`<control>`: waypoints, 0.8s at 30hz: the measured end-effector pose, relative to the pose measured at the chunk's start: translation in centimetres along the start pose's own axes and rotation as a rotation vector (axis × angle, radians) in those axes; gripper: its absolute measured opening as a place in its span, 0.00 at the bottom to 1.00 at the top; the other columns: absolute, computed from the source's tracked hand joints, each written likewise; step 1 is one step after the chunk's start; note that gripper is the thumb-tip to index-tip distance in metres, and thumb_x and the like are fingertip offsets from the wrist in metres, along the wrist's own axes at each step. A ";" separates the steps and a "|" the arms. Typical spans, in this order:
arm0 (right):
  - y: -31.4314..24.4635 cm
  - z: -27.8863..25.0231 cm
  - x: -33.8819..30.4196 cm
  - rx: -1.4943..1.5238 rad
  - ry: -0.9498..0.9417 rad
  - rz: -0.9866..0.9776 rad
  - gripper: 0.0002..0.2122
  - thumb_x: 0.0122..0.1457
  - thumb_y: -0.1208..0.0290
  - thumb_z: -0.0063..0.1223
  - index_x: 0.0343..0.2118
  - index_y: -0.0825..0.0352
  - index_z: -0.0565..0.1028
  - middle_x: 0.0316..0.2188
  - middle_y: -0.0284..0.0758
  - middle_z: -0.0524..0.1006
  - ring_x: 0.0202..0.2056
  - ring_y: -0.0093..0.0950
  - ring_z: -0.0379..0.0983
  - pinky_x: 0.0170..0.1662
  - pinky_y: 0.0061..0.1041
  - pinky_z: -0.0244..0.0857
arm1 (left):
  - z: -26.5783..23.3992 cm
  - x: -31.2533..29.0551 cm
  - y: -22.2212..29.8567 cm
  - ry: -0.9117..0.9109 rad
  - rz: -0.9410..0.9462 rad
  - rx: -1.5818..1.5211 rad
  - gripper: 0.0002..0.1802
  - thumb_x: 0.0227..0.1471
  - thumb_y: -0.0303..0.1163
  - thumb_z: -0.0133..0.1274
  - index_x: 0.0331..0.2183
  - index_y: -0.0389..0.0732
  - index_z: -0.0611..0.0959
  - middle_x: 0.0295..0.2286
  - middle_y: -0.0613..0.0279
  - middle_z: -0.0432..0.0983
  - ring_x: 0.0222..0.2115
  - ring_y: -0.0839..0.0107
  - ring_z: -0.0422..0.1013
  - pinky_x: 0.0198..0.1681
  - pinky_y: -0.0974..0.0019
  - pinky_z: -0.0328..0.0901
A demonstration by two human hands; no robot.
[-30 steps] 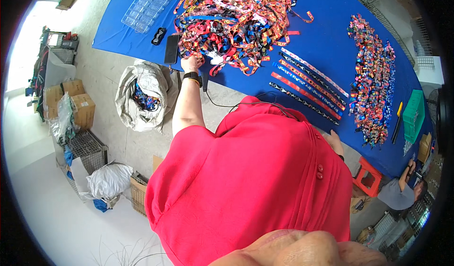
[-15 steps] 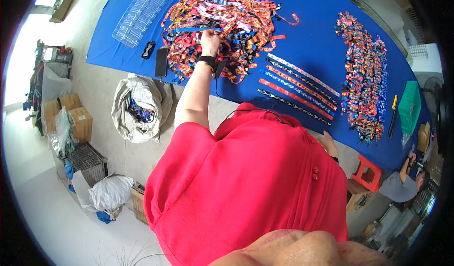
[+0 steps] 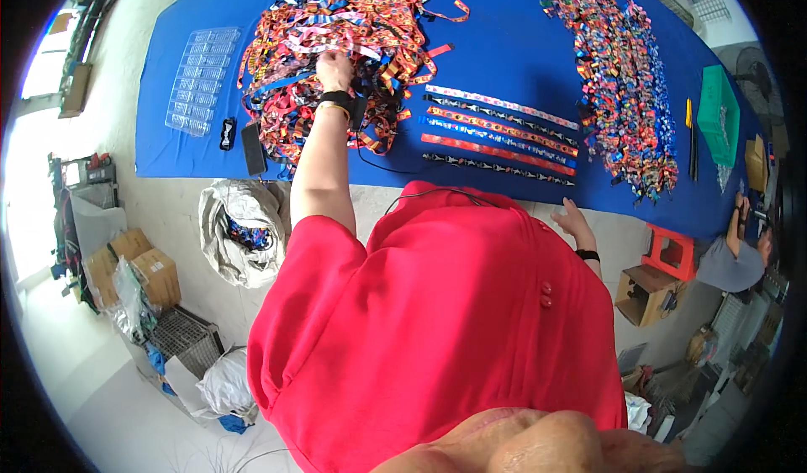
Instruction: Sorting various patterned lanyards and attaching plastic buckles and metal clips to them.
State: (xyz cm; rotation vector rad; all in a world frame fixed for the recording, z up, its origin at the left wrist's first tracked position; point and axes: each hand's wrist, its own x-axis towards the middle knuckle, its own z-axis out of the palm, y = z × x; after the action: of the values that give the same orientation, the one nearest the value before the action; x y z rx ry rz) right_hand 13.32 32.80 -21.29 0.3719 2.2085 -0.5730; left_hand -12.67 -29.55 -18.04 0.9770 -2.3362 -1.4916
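A large tangled heap of printed fabric lanyard straps (image 3: 286,120) lies on the blue-covered table (image 3: 496,48), in red, orange, pink, black and blue. My left hand (image 3: 334,71) reaches into the middle of it, fingers curled and closed on a strap; the fingertips are partly hidden. To the right of the heap, several straps (image 3: 504,141) lie flat in parallel rows, one pattern to each row. Below their right end, at the table's near edge, my right hand (image 3: 576,223) hangs with its fingers apart, holding nothing.
Clear plastic trays (image 3: 202,78), a black phone-like device (image 3: 253,147) and a small black item (image 3: 227,134) lie left. Rightward are long bundled straps (image 3: 626,95) and a green bin (image 3: 719,116). A white sack (image 3: 244,233), red stool (image 3: 670,253) and another person (image 3: 733,263) are nearby.
The view has shifted, so the table's things sit farther left. My left hand has moved a little within the heap, off the blue strap. More of my right hand now shows.
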 end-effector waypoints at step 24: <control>-26.9 -9.4 -11.5 0.472 -0.288 -0.662 0.15 0.56 0.67 0.54 0.45 0.67 0.71 0.34 0.31 0.75 0.35 0.19 0.70 0.40 0.20 0.64 | 2.5 -27.9 13.5 -1.204 0.787 -0.045 0.06 0.51 0.25 0.47 0.32 0.39 0.78 0.23 0.56 0.75 0.25 0.68 0.73 0.29 0.66 0.67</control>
State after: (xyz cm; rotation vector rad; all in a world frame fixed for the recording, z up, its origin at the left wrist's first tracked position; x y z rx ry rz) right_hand 2.70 13.87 0.42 -0.2201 1.8709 -1.4185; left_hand 1.63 -6.66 -2.70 -1.1207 -2.6863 -1.9182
